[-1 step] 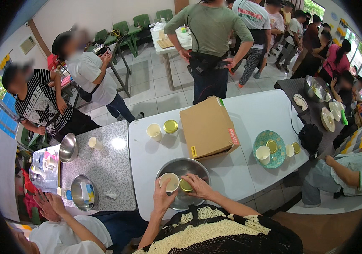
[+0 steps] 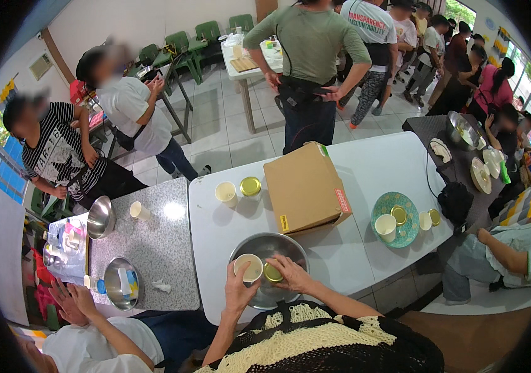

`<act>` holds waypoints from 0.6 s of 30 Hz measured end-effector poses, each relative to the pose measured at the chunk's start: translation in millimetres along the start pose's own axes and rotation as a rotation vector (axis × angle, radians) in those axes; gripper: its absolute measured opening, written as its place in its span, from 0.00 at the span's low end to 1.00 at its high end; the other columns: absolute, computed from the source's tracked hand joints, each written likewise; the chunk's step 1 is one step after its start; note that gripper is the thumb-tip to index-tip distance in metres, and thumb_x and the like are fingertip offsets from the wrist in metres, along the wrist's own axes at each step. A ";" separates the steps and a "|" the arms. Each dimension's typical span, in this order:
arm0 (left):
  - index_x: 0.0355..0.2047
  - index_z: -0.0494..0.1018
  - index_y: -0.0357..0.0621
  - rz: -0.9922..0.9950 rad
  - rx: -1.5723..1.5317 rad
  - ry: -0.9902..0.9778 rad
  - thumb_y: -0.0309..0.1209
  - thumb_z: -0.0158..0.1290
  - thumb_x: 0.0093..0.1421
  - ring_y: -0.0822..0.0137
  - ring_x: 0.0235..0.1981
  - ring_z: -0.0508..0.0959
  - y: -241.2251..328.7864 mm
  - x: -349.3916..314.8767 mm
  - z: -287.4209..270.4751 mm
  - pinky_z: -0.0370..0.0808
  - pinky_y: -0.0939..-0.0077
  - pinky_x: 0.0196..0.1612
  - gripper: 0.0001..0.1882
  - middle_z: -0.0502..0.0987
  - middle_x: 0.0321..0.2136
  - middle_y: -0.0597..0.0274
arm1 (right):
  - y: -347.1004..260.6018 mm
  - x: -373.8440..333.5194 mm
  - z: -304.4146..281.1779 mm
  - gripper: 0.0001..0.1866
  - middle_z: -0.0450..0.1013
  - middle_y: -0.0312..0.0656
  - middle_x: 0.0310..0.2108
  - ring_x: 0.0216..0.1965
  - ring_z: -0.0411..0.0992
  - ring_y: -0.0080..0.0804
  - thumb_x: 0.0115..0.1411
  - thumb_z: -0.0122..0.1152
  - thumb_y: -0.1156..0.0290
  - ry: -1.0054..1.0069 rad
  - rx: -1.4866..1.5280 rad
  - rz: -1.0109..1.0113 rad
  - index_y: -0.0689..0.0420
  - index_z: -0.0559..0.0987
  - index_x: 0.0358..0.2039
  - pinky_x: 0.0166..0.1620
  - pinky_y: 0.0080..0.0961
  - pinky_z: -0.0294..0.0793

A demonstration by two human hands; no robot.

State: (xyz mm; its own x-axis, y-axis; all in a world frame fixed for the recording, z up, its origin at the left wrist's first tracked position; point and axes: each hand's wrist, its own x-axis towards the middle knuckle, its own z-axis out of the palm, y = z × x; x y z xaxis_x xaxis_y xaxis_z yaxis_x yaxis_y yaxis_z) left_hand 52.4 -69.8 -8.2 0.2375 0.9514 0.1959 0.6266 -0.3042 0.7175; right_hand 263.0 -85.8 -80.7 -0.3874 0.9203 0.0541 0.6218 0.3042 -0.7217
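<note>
A wide steel bowl point(image 2: 296, 247) stands near the front edge of the white table, below both my hands. My left hand point(image 2: 239, 291) is wrapped round a pale paper cup point(image 2: 250, 266), held over the bowl's left side with its mouth facing up. The cup looks pale inside; its contents, if any, I cannot make out. Just to its right, my right hand point(image 2: 293, 275) has its fingers round a jar with a gold lid point(image 2: 272, 272). The jar's body is mostly hidden by my fingers, and whether it rests on the bowl's bottom I cannot tell.
Beyond the bowl sits a cardboard box point(image 2: 303, 186), with a paper cup point(image 2: 226, 194) and a gold-lidded jar point(image 2: 250, 186) to its left. A teal patterned plate point(image 2: 407, 205) holds a cup and jar at right. A co-worker's hands point(image 2: 76, 303) are raised at the left beside another steel bowl point(image 2: 116, 289).
</note>
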 end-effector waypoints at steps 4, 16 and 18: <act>0.51 0.72 0.45 0.012 0.010 -0.003 0.27 0.66 0.45 0.46 0.52 0.73 0.3 -0.6 1.0 0.75 0.59 0.50 0.30 0.68 0.51 0.47 | 0.2 0.7 -0.6 0.48 0.56 0.53 0.61 0.60 0.60 0.58 0.49 0.73 0.63 0.007 0.004 -0.023 0.47 0.56 0.67 0.59 0.48 0.68; 0.51 0.72 0.45 0.005 0.000 -0.002 0.27 0.66 0.45 0.45 0.53 0.72 0.9 -3.8 5.3 0.74 0.58 0.52 0.29 0.68 0.52 0.45 | -1.5 -0.9 -2.8 0.48 0.57 0.54 0.61 0.60 0.61 0.58 0.48 0.73 0.66 -0.011 -0.001 -0.007 0.47 0.56 0.67 0.60 0.48 0.67; 0.51 0.72 0.44 -0.005 0.002 -0.012 0.27 0.66 0.45 0.45 0.53 0.72 2.0 -3.0 5.0 0.74 0.58 0.52 0.29 0.68 0.52 0.45 | 0.3 -1.5 -1.9 0.49 0.58 0.53 0.60 0.60 0.61 0.58 0.46 0.74 0.67 0.005 0.010 -0.015 0.47 0.56 0.67 0.60 0.47 0.67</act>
State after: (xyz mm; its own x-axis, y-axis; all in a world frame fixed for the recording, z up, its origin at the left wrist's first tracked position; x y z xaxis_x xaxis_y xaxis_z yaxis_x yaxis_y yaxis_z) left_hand 56.6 -73.5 -10.7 0.2426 0.9525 0.1842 0.6291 -0.2990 0.7175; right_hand 265.1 -86.6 -79.7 -0.3929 0.9170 0.0687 0.6091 0.3154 -0.7277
